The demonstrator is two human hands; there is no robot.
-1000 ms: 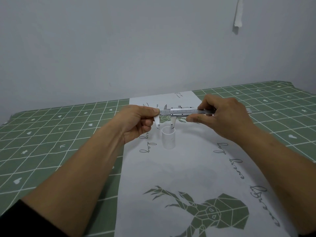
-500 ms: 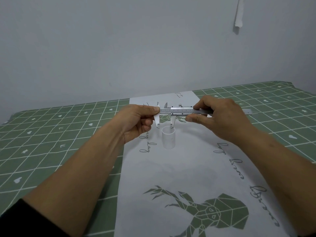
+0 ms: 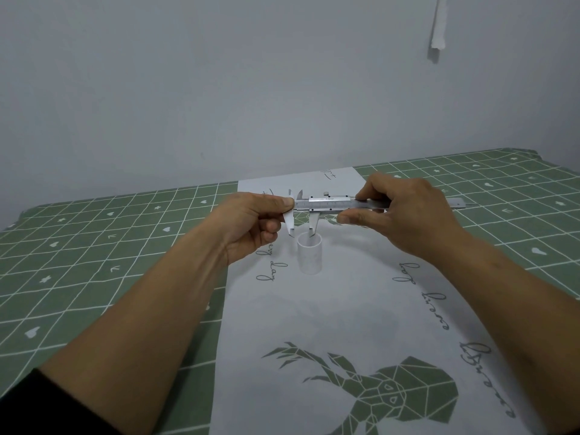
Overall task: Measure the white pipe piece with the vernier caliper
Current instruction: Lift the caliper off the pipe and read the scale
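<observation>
A short white pipe piece (image 3: 309, 255) stands upright on the white strip of the tablecloth. Just above it I hold a steel vernier caliper (image 3: 329, 203) level, its jaws pointing down and apart. The fixed jaw hangs left of the pipe's rim; the sliding jaw's tip sits over the pipe's open top. My left hand (image 3: 251, 224) pinches the caliper's left end at the fixed jaw. My right hand (image 3: 405, 215) grips the beam, thumb near the slider.
The table wears a green checked cloth (image 3: 110, 246) with a white central strip (image 3: 345, 309) carrying script lettering and a green deer print (image 3: 392, 390). A pale wall rises behind the table's far edge. A white strip (image 3: 437, 25) hangs on the wall at upper right.
The caliper's sliding jaw has shifted slightly, and the caliper has dipped a little toward the pipe's top. Both hands keep their hold.
</observation>
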